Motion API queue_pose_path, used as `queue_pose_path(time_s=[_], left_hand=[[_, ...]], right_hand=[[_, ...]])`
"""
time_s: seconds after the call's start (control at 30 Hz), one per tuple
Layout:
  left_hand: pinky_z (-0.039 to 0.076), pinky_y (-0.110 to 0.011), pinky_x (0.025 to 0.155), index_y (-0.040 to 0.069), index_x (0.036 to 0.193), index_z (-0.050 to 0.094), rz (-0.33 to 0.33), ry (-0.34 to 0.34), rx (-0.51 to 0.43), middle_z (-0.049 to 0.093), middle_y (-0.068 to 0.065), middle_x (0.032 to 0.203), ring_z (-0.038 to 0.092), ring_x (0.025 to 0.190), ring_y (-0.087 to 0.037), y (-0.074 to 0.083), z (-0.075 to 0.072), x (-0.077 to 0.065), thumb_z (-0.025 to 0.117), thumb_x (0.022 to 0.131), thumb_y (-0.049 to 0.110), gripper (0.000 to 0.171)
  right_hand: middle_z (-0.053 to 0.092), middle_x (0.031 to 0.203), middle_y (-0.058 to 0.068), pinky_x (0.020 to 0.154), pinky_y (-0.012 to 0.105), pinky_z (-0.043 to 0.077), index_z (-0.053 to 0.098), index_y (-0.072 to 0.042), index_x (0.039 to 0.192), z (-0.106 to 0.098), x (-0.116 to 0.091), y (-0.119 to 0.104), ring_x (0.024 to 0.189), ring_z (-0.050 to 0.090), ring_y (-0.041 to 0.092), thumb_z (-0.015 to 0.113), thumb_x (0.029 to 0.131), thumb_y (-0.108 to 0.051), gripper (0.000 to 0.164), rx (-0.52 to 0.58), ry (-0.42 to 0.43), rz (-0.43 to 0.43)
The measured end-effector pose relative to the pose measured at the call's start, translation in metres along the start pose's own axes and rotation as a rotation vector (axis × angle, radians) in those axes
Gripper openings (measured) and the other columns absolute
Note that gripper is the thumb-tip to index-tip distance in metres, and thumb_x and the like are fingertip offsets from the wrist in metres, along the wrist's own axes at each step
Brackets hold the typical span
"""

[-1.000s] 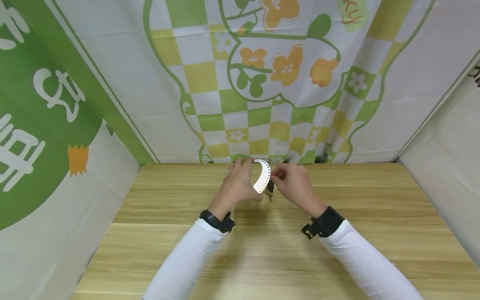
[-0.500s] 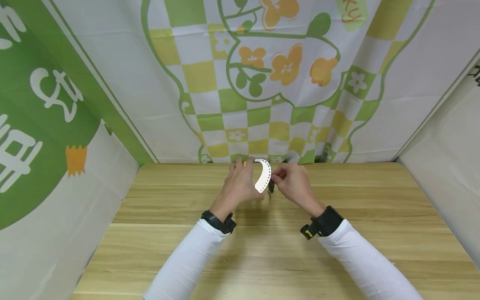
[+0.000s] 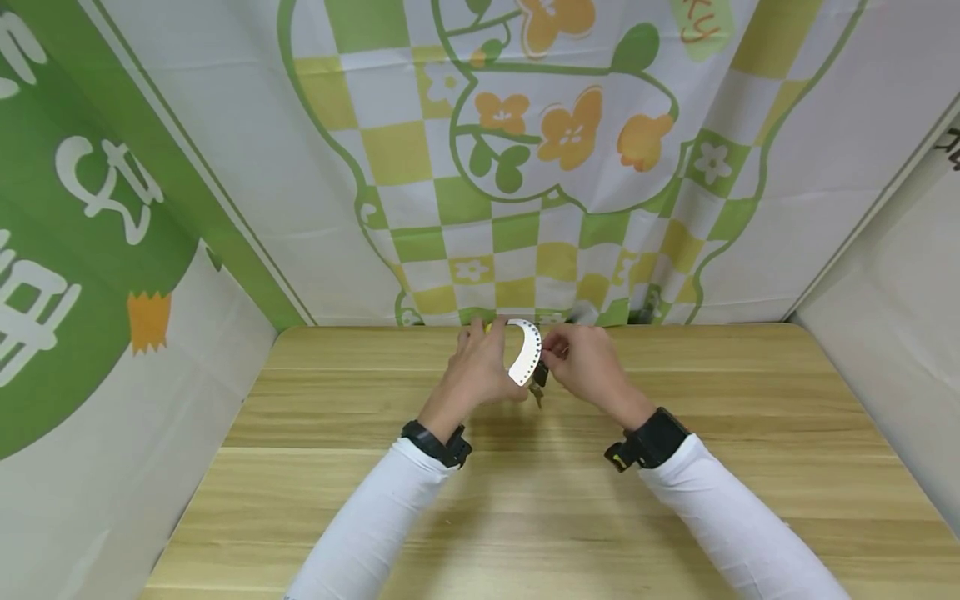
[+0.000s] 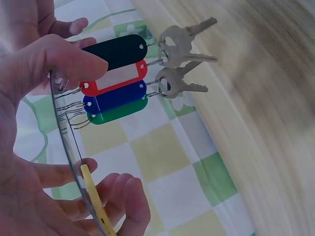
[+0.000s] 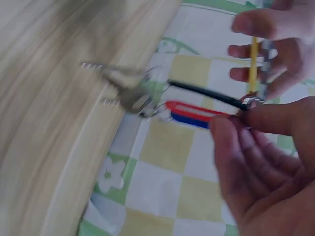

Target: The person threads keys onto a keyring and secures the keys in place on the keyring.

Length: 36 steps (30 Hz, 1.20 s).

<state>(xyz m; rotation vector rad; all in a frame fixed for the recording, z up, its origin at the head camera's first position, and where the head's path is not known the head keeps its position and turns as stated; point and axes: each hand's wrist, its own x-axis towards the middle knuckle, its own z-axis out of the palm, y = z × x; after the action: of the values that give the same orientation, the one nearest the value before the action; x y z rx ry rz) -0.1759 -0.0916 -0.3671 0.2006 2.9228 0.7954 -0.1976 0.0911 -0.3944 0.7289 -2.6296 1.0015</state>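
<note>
My left hand [image 3: 476, 367] holds a white curved plate [image 3: 527, 354] with a row of small holes along its outer edge, thumb near one end and fingers at the other. A yellow strip [image 4: 93, 189] lies along the plate's inner side. From metal rings in the holes hang key tags: black [image 4: 123, 51], red [image 4: 115, 79], blue [image 4: 115, 98] and green [image 4: 120, 113]. Several keys [image 4: 174, 46] dangle from the tags' far ends. At the plate's edge, my right hand [image 3: 588, 362] pinches at the ring end of the tags; its fingertips hide exactly what it grips.
A wooden table [image 3: 600, 517] spreads below both hands. Behind it hangs a patterned curtain [image 3: 517, 242] with checks and flowers, close to the hands at the table's back edge. Printed cloth walls [image 3: 225, 375] stand at the sides.
The dangling keys and black tag swing a little below the plate. Both hands stay in nearly the same place, with the right fingers still at the plate's edge.
</note>
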Motion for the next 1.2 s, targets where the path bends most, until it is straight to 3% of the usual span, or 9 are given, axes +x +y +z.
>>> queue_pose_path(time_s=[0.17, 0.27, 0.47, 0.67, 0.83, 0.9, 1.1, 1.2], left_hand=[[0.045, -0.065, 0.098, 0.009, 0.158, 0.031, 0.000, 0.022, 0.015, 0.025, -0.030, 0.158, 0.032, 0.139, -0.050, -0.0003, 0.0016, -0.0022, 0.097, 0.061, 0.026, 0.118], [0.045, -0.065, 0.097, 0.010, 0.156, 0.033, 0.008, 0.028, 0.020, 0.028, -0.030, 0.155, 0.035, 0.137, -0.050, -0.0011, 0.0026, -0.0027, 0.097, 0.060, 0.026, 0.117], [0.050, -0.060, 0.090, 0.010, 0.154, 0.036, 0.041, 0.025, 0.026, 0.039, -0.028, 0.144, 0.043, 0.127, -0.046, -0.0032, 0.0032, -0.0021, 0.098, 0.060, 0.023, 0.113], [0.049, -0.061, 0.091, 0.010, 0.156, 0.034, 0.042, 0.012, 0.006, 0.037, -0.028, 0.146, 0.041, 0.130, -0.047, -0.0040, 0.0022, -0.0019, 0.097, 0.060, 0.023, 0.115], [0.050, -0.060, 0.091, 0.011, 0.156, 0.033, 0.035, 0.013, -0.004, 0.036, -0.028, 0.147, 0.041, 0.130, -0.047, -0.0045, 0.0016, -0.0022, 0.097, 0.060, 0.023, 0.117], [0.050, -0.060, 0.091, 0.010, 0.157, 0.032, 0.030, 0.013, -0.004, 0.034, -0.028, 0.149, 0.041, 0.131, -0.047, -0.0044, 0.0009, -0.0026, 0.096, 0.061, 0.023, 0.116], [0.048, -0.063, 0.093, 0.008, 0.158, 0.032, 0.020, 0.019, -0.020, 0.030, -0.030, 0.153, 0.037, 0.135, -0.048, -0.0036, -0.0006, -0.0032, 0.095, 0.063, 0.023, 0.116], [0.048, -0.063, 0.093, 0.008, 0.158, 0.032, 0.021, 0.022, -0.018, 0.031, -0.030, 0.153, 0.037, 0.135, -0.048, -0.0042, -0.0003, -0.0032, 0.095, 0.062, 0.023, 0.116]], right_hand=[[0.072, 0.072, 0.006, 0.050, 0.029, 0.055, 0.073, -0.003, 0.085, -0.0021, 0.0010, -0.0021, 0.055, 0.066, 0.014, 0.075, 0.087, -0.006, 0.004, 0.175, -0.084, 0.195], [0.071, 0.071, 0.006, 0.049, 0.028, 0.055, 0.073, -0.003, 0.085, -0.0032, 0.0010, -0.0020, 0.056, 0.066, 0.014, 0.075, 0.088, -0.005, 0.004, 0.190, -0.113, 0.211], [0.068, 0.069, -0.001, 0.056, 0.029, 0.053, 0.071, -0.007, 0.078, -0.0063, 0.0018, -0.0013, 0.058, 0.061, 0.010, 0.078, 0.083, -0.003, 0.009, 0.004, -0.109, 0.000], [0.055, 0.063, -0.005, 0.053, 0.033, 0.047, 0.062, -0.012, 0.072, -0.0053, 0.0026, -0.0017, 0.055, 0.051, 0.010, 0.076, 0.082, -0.002, 0.020, -0.214, -0.061, -0.223], [0.056, 0.066, -0.002, 0.054, 0.035, 0.049, 0.060, -0.010, 0.072, -0.0028, 0.0012, -0.0041, 0.057, 0.053, 0.014, 0.075, 0.084, -0.001, 0.022, -0.313, -0.023, -0.312], [0.058, 0.067, -0.001, 0.055, 0.034, 0.049, 0.063, -0.009, 0.075, -0.0022, 0.0006, -0.0052, 0.058, 0.054, 0.013, 0.075, 0.086, -0.002, 0.018, -0.294, -0.028, -0.281], [0.070, 0.075, 0.001, 0.059, 0.030, 0.055, 0.073, -0.006, 0.086, -0.0034, -0.0003, -0.0040, 0.064, 0.065, 0.012, 0.076, 0.086, -0.005, 0.003, -0.053, -0.045, -0.036], [0.072, 0.075, 0.002, 0.059, 0.030, 0.056, 0.074, -0.006, 0.084, -0.0025, -0.0005, -0.0028, 0.064, 0.067, 0.013, 0.078, 0.085, -0.006, 0.003, 0.018, -0.037, 0.039]])
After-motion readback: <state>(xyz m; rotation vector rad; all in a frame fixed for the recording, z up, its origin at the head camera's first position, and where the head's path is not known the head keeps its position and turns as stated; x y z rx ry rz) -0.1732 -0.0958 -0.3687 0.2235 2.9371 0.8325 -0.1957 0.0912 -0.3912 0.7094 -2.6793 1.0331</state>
